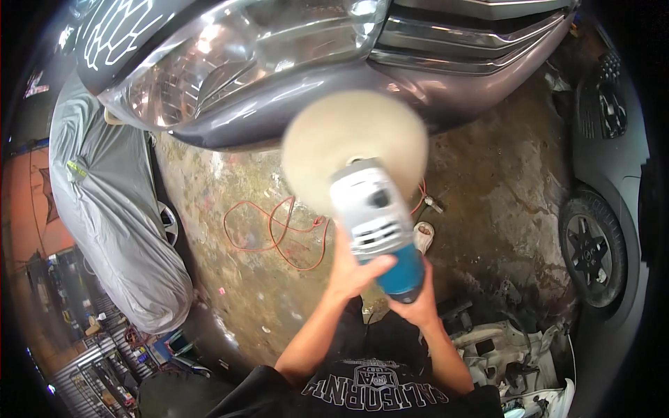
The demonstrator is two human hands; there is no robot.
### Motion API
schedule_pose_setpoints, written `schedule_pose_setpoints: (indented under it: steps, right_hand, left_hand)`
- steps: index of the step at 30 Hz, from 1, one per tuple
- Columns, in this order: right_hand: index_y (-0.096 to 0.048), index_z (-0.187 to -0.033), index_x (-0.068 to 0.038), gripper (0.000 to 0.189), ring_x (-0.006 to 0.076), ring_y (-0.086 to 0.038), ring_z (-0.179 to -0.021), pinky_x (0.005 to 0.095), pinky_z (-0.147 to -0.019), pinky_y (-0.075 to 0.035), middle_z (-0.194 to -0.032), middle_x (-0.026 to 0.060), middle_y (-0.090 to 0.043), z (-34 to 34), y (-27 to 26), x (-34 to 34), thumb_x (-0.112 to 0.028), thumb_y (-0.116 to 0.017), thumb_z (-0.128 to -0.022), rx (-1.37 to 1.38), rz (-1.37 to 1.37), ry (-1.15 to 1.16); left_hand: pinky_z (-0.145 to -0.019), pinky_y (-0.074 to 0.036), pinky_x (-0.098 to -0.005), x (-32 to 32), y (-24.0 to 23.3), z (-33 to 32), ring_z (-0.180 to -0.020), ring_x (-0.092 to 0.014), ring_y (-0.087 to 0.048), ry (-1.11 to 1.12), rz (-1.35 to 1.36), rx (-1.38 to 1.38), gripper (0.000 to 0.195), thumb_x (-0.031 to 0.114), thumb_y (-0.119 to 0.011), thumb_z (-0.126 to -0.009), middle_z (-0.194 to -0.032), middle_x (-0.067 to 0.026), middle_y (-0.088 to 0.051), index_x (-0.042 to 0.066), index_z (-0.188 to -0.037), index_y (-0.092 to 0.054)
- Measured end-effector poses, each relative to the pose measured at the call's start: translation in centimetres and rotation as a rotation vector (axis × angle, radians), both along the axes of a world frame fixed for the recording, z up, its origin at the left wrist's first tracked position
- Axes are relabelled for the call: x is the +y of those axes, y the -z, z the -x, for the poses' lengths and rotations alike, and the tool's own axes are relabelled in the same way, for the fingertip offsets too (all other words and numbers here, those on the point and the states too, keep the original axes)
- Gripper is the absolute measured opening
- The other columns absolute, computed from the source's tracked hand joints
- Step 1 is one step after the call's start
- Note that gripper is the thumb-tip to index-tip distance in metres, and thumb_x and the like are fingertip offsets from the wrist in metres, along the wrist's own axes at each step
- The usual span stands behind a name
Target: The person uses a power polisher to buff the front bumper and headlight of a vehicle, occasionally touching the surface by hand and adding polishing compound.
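Note:
Both my hands hold an angle polisher (384, 224) with a grey metal head and a blue body. My left hand (353, 266) wraps around its left side, thumb across the top of the body. At the rear end on the right, my right hand (418, 303) grips the tool, its fingers partly hidden beneath. A large cream buffing pad (319, 151), blurred, covers part of the view just below the car's bumper (292, 99); whether they touch I cannot tell. Above the bumper are the headlight (235, 57) and the grille with chrome bars (460, 42).
A red cord (272, 230) lies looped on the stained concrete floor (209, 172). A car under a grey cover (115, 209) stands at left. On the right is another vehicle with a black wheel (593, 253). Pale car body parts (496, 350) lie at lower right, cluttered shelving (99, 376) at lower left.

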State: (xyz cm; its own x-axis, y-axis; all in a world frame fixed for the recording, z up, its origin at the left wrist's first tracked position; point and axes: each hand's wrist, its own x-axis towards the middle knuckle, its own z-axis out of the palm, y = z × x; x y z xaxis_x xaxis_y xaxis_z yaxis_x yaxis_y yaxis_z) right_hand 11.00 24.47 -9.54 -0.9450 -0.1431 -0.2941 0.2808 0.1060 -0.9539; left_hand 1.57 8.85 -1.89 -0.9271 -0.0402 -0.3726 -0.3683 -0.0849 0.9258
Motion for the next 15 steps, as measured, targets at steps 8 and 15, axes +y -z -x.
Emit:
schedule_pose_setpoints:
  steps: [8,15]
  right_hand:
    - [-0.02,-0.14,-0.005,0.1,0.023,-0.043,-0.12,0.0388,-0.1,-0.036,-0.129,0.0136,-0.04,0.0,1.7,-2.4,-0.006,-0.076,-0.057,-0.088,0.183,0.161]
    - [-0.024,-0.142,-0.01,0.099,0.0326,-0.057,-0.112,0.0387,-0.096,-0.045,-0.12,0.0187,-0.056,2.1,2.1,-14.8,-0.015,-0.08,-0.06,0.117,0.088,0.038]
  left_hand:
    - [-0.093,-0.045,-0.0362,0.0,0.7,1.4,-0.105,-0.023,-0.057,0.052,0.029,0.125,0.091,0.031,-0.086,-0.062,-0.113,-0.0153,-0.055,-0.002,-0.126,-0.03]
    - [-0.092,-0.048,-0.0361,-17.0,4.7,-4.3,-0.107,-0.02,-0.057,-0.265,0.193,0.188,0.094,0.051,-0.083,-0.063,-0.118,-0.0097,-0.056,0.001,-0.129,-0.041]
